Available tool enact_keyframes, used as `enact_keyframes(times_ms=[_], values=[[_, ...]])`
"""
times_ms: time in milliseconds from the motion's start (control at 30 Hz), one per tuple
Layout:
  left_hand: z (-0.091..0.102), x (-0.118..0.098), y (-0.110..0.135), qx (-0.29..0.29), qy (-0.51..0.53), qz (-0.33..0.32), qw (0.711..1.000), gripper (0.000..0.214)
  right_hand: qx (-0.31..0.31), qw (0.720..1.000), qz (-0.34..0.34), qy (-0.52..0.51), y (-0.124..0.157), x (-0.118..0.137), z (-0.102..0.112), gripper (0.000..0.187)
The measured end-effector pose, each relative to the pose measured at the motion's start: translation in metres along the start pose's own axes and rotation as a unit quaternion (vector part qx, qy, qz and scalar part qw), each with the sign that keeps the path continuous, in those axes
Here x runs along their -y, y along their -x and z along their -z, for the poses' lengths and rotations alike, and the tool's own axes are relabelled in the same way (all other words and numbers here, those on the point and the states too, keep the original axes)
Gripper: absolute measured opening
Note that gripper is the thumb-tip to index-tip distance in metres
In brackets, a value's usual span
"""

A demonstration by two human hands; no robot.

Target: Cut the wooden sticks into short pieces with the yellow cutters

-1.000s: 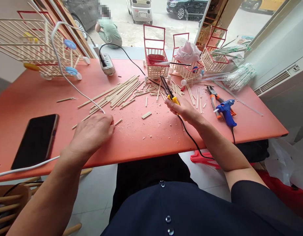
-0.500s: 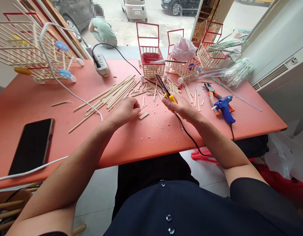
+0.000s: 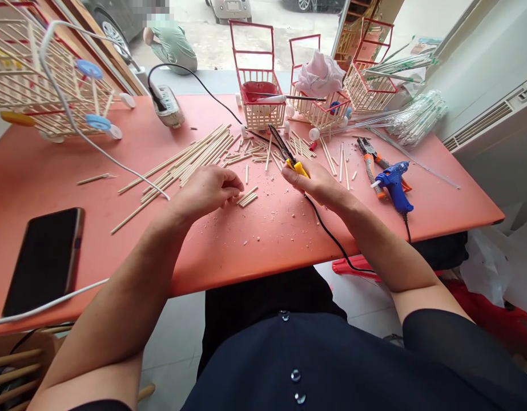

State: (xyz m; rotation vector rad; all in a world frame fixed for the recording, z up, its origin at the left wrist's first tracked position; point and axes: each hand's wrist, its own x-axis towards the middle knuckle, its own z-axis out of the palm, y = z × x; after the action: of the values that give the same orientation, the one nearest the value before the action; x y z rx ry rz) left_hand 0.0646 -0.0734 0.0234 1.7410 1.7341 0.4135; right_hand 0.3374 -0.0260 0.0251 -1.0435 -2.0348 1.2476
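Note:
My left hand [image 3: 212, 191] hovers low over the table, its fingers loosely curved and slightly apart. Close by its fingertips lie several short cut sticks [image 3: 248, 197] side by side, and I see nothing held in this hand. In my right hand [image 3: 317, 181] is a yellow-handled tool [image 3: 295, 165] with long dark jaws, pointing away from me. The fingers wrap its handles; its exact kind is hard to make out. Beyond the hands are a bundle of long pale sticks [image 3: 203, 157] and scattered short pieces [image 3: 257, 153].
Small stick-built carts with red frames stand at the back, including one cart [image 3: 263, 111]. A larger cart [image 3: 53, 85] is at left. Pliers [image 3: 368, 165] and a blue glue gun [image 3: 394, 185] lie right; a phone [image 3: 44, 257] lies left. A black cord [image 3: 327, 234] crosses the table edge.
My left hand has drawn slightly left and its fingers have loosened. A short stick that was at its fingertips now lies with the others. The right hand still grips the tool.

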Motion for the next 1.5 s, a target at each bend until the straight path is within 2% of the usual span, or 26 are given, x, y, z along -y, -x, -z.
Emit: enact_keyframes(times_ms=[133, 367, 600, 967, 1333, 1500], values=[[-0.004, 0.004, 0.004, -0.019, -0.036, 0.000, 0.999, 0.038, 0.001, 1.000, -0.001, 0.001, -0.002, -0.003, -0.001, 0.081], [-0.006, 0.005, 0.009, -0.036, -0.053, 0.004, 0.998, 0.044, 0.002, 1.000, -0.003, 0.005, -0.001, -0.004, -0.001, 0.080], [-0.008, 0.000, 0.011, -0.046, -0.062, -0.010, 0.997, 0.040, 0.006, 1.000, -0.005, 0.021, -0.001, -0.002, 0.000, 0.078], [-0.014, -0.009, 0.009, -0.055, -0.096, -0.019, 0.994, 0.019, 0.001, 0.999, 0.004, 0.038, -0.003, -0.005, -0.001, 0.082], [-0.011, -0.011, 0.005, -0.046, -0.110, -0.015, 0.993, 0.020, -0.001, 1.000, 0.001, 0.021, 0.000, -0.001, -0.002, 0.074], [-0.011, -0.012, 0.006, -0.040, -0.109, -0.019, 0.993, 0.016, 0.000, 1.000, 0.002, 0.024, 0.000, -0.001, -0.002, 0.076]])
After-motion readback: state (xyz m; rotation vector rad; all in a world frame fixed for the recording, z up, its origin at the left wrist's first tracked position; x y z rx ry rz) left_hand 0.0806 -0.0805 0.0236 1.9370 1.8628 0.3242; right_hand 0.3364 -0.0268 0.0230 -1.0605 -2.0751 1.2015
